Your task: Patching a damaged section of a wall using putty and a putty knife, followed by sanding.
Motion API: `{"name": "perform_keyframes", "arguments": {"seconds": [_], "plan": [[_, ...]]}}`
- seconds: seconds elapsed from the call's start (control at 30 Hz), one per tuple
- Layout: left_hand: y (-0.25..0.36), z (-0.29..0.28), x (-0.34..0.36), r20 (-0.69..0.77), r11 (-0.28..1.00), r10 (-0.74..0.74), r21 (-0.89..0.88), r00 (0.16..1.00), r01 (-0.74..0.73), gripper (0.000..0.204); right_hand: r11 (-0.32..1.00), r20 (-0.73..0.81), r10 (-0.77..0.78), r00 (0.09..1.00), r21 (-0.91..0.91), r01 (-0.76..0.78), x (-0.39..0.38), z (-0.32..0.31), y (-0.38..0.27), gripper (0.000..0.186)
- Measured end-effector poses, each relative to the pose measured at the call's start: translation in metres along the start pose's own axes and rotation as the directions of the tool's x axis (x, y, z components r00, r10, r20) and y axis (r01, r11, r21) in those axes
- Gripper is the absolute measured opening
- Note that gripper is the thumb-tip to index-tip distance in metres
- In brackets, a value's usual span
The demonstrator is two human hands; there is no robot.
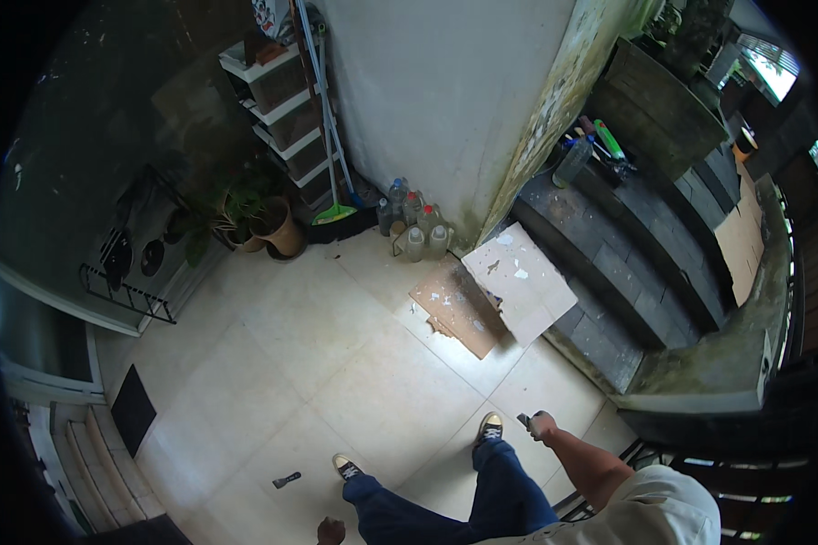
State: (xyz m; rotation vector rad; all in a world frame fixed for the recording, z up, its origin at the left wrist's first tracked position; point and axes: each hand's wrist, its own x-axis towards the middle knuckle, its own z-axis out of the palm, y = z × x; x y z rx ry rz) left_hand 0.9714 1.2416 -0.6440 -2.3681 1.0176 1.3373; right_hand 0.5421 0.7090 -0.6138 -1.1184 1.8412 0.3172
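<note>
My right hand (543,425) is out in front of my right knee, closed round a small scraper (523,420) whose short dark end sticks out to the left. My left hand (331,531) hangs low at the bottom edge with its fingers curled in, and nothing shows in it. On the tiles ahead of that hand lies a putty knife (286,480) with a dark handle. Farther off, a whitish board (523,282) spotted with paint flakes leans on the steps. A brown cardboard sheet (459,304), also strewn with flakes, lies flat partly beneath it.
Dark tiled steps (600,263) rise at the right beside a peeling wall corner (536,118). Plastic bottles (415,241) stand at the wall's foot, near a green broom (334,213), potted plants (282,227) and a drawer tower (286,123). A black metal rack (127,291) and dark mat (133,411) are left.
</note>
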Motion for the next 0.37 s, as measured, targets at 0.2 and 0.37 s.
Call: {"name": "perform_keyframes", "arguments": {"seconds": [0.2, 0.37], "plan": [[-0.195, 0.024, 0.1, -0.122, 0.983, -0.163, 0.064, 0.979, 0.172, 0.036, 0.995, 0.13, -0.049, 0.99, -0.084, 0.06, -0.058, 0.185, -0.041, 0.045], [-0.257, 0.031, 0.204, 0.07, 0.569, -0.378, -0.769, 0.923, 0.291, 0.04, 0.923, 0.202, -0.348, 0.915, -0.095, 0.372, -0.089, 0.287, -0.092, 0.035]]}}
